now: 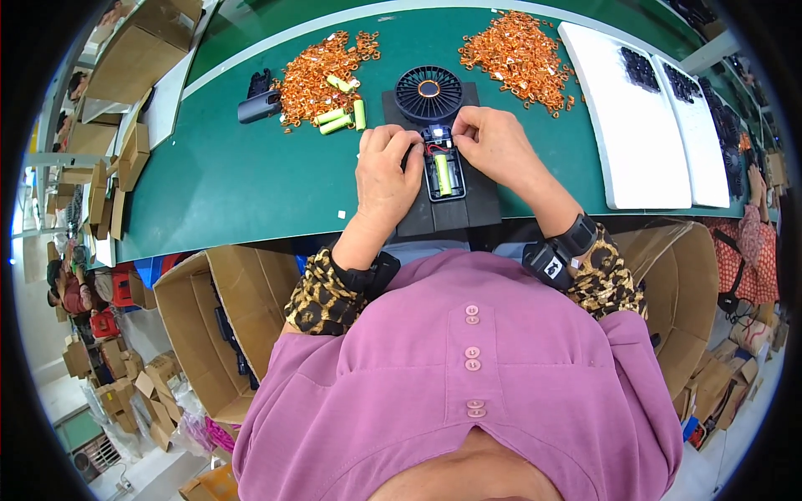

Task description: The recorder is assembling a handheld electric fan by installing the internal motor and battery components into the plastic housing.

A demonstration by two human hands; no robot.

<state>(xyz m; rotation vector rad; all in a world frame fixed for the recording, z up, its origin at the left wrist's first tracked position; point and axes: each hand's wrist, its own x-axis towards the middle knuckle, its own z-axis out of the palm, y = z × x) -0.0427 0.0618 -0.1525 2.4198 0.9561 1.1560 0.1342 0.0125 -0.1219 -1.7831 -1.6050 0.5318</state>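
A black hand-held fan (pixel 428 93) with a round grille lies on a dark foam pad (pixel 480 204) on the green table. Its handle is open, showing a yellow-green battery (pixel 443 174) and red wires inside. My left hand (pixel 386 171) rests on the left side of the handle, fingers curled at its upper end. My right hand (pixel 494 144) pinches at the small circuit board (pixel 435 134) near the top of the handle.
Two heaps of orange wired parts (pixel 317 73) (pixel 518 54) lie at the back, with loose yellow-green batteries (pixel 338 117) and another black fan body (pixel 259 104). White foam trays (pixel 643 125) hold black parts at right. Open cardboard boxes (pixel 209 334) stand below the table edge.
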